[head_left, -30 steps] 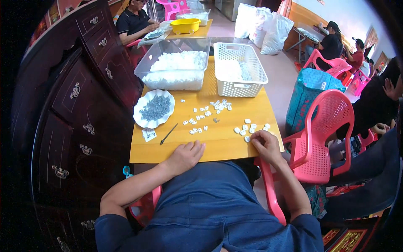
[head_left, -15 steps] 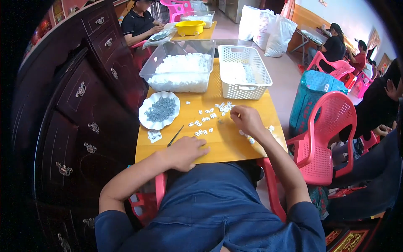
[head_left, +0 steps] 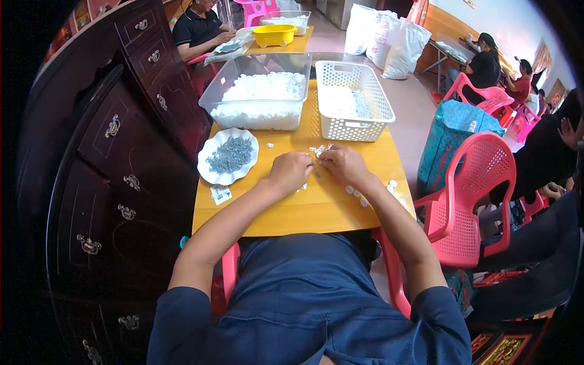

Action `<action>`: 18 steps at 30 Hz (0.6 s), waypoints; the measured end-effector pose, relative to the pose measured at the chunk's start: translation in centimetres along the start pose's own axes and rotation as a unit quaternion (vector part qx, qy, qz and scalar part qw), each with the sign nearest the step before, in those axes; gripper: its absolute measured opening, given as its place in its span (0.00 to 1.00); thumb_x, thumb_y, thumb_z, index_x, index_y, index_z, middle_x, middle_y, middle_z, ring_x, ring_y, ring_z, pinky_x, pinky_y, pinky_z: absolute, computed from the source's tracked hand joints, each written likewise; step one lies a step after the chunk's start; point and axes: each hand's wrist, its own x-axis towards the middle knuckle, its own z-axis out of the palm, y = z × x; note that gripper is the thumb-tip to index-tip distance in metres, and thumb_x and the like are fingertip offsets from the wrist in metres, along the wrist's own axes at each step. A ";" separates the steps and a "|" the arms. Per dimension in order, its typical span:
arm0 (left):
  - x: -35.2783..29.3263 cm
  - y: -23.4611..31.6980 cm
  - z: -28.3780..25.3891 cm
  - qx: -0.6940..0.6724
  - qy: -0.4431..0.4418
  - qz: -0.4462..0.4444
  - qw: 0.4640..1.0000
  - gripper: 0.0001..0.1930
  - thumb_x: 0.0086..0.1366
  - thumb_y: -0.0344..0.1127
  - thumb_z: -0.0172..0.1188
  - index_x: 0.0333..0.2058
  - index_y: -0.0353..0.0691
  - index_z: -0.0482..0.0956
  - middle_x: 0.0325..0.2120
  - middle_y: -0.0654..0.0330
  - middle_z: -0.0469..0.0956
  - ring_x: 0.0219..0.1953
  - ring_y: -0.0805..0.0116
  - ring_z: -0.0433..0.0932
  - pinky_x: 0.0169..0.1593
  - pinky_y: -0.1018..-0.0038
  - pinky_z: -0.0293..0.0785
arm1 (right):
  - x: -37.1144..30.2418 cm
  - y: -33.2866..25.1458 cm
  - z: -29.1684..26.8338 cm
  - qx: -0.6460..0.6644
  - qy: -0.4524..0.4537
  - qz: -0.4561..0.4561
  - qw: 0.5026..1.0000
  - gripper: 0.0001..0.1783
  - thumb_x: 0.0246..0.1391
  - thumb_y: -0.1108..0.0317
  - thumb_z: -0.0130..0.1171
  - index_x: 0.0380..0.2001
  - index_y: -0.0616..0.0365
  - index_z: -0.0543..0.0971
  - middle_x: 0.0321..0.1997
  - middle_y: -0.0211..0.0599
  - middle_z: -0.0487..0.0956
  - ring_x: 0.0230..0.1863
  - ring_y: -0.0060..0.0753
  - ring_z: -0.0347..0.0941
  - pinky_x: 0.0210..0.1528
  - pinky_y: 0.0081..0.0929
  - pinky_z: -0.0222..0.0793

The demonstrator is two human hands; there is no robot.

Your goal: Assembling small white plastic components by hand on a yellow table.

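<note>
My left hand (head_left: 291,172) is over the middle of the yellow table (head_left: 267,219), its fingers curled together. Close beside it, my right hand (head_left: 344,163) has thumb and fingertips pinched, facing the left fingertips. Whatever either hand holds is too small to make out. Small white plastic pieces (head_left: 319,151) lie just beyond the fingertips, and others are partly covered by the left hand. More rounded white pieces (head_left: 364,201) lie by my right forearm. A wavy-edged white plate (head_left: 213,177) with a heap of small grey metal parts (head_left: 230,155) stands left of my left hand.
At the table's far side stand a clear bin (head_left: 210,109) full of white pieces and a white perforated basket (head_left: 353,132). A dark cabinet (head_left: 91,182) borders the left. A pink chair (head_left: 468,201) and teal bag (head_left: 453,149) stand right. Other people sit farther off.
My left hand has moved up and right from the table's near edge, closing its fingers beside my right hand. The right hand has shifted slightly left. The dark pointed tool is no longer visible.
</note>
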 end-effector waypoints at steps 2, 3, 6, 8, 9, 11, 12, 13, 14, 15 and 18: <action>0.2 -0.3 0.4 0.006 -0.002 -0.003 1.000 0.07 0.61 0.36 0.59 0.31 0.43 0.85 0.29 0.54 0.82 0.34 0.50 0.82 0.39 0.56 0.78 | 0.1 0.1 -0.1 -0.006 -0.003 -0.005 1.000 0.07 0.53 0.63 0.63 0.32 0.50 0.86 0.32 0.39 0.82 0.34 0.48 0.80 0.39 0.42 0.76; 0.3 -0.4 0.6 0.011 -0.011 -0.004 1.000 0.08 0.61 0.36 0.59 0.31 0.43 0.85 0.29 0.53 0.81 0.34 0.50 0.82 0.39 0.56 0.79 | 0.2 0.1 -0.1 -0.006 -0.003 -0.006 1.000 0.07 0.53 0.63 0.63 0.32 0.50 0.86 0.32 0.39 0.82 0.34 0.48 0.80 0.39 0.42 0.76; 0.4 -0.7 1.0 0.021 -0.021 -0.007 1.000 0.08 0.61 0.37 0.58 0.30 0.44 0.85 0.29 0.53 0.81 0.34 0.50 0.82 0.39 0.55 0.79 | 0.4 0.3 0.1 -0.010 0.000 -0.015 1.000 0.05 0.53 0.64 0.64 0.31 0.51 0.85 0.32 0.39 0.82 0.34 0.48 0.80 0.37 0.41 0.76; 0.7 -0.5 1.1 0.026 -0.020 -0.008 0.999 0.08 0.61 0.37 0.58 0.30 0.44 0.85 0.28 0.54 0.81 0.34 0.50 0.82 0.38 0.55 0.79 | 0.3 0.4 0.4 -0.022 0.019 -0.023 0.999 0.05 0.54 0.64 0.63 0.29 0.52 0.83 0.32 0.39 0.82 0.33 0.48 0.80 0.35 0.42 0.75; 0.9 -0.4 1.2 0.021 -0.020 -0.005 1.000 0.08 0.61 0.38 0.58 0.29 0.44 0.85 0.28 0.54 0.81 0.34 0.50 0.82 0.38 0.55 0.78 | 0.2 0.5 0.5 -0.024 0.020 -0.023 0.999 0.05 0.54 0.64 0.63 0.29 0.52 0.83 0.32 0.39 0.82 0.33 0.48 0.80 0.35 0.42 0.75; 1.3 -0.2 1.3 0.017 -0.017 -0.003 1.000 0.08 0.60 0.38 0.59 0.29 0.44 0.85 0.28 0.54 0.81 0.34 0.50 0.82 0.38 0.55 0.78 | 0.3 0.3 0.5 -0.050 0.020 -0.027 0.998 0.07 0.55 0.64 0.60 0.29 0.56 0.79 0.32 0.41 0.81 0.33 0.50 0.80 0.36 0.45 0.76; 1.4 0.0 1.5 0.013 -0.022 -0.005 1.000 0.07 0.60 0.38 0.60 0.28 0.44 0.85 0.28 0.55 0.81 0.34 0.52 0.82 0.38 0.57 0.78 | 0.3 0.3 0.4 -0.050 0.021 -0.029 0.998 0.07 0.55 0.64 0.60 0.29 0.56 0.79 0.32 0.41 0.81 0.33 0.50 0.80 0.36 0.45 0.76; 1.6 0.0 1.6 0.008 -0.026 -0.008 1.000 0.07 0.59 0.38 0.61 0.28 0.45 0.85 0.28 0.57 0.81 0.34 0.54 0.81 0.38 0.58 0.78 | 0.2 0.1 0.1 -0.057 0.026 0.018 0.998 0.07 0.57 0.64 0.59 0.30 0.56 0.78 0.32 0.43 0.82 0.33 0.51 0.80 0.35 0.45 0.76; 1.8 0.1 1.7 0.008 -0.024 -0.008 1.000 0.07 0.59 0.38 0.61 0.28 0.45 0.85 0.28 0.57 0.81 0.34 0.54 0.81 0.38 0.58 0.78 | 0.0 -0.1 -0.3 -0.063 0.032 0.065 0.995 0.08 0.58 0.64 0.58 0.30 0.56 0.77 0.32 0.44 0.82 0.32 0.53 0.80 0.35 0.44 0.76; 2.0 0.1 1.8 0.020 -0.036 -0.007 0.999 0.06 0.59 0.37 0.61 0.28 0.45 0.85 0.28 0.57 0.81 0.33 0.54 0.81 0.37 0.58 0.78 | -0.2 -0.1 -1.0 -0.064 0.032 0.064 0.995 0.08 0.58 0.64 0.58 0.30 0.56 0.77 0.32 0.44 0.82 0.32 0.53 0.80 0.35 0.44 0.76; 2.7 0.4 1.9 0.047 -0.060 -0.007 0.997 0.06 0.59 0.37 0.61 0.27 0.44 0.84 0.28 0.57 0.81 0.34 0.54 0.82 0.37 0.58 0.78 | -1.9 0.4 -3.6 0.030 0.060 0.102 0.993 0.07 0.60 0.66 0.57 0.33 0.58 0.77 0.32 0.45 0.82 0.30 0.53 0.79 0.34 0.42 0.76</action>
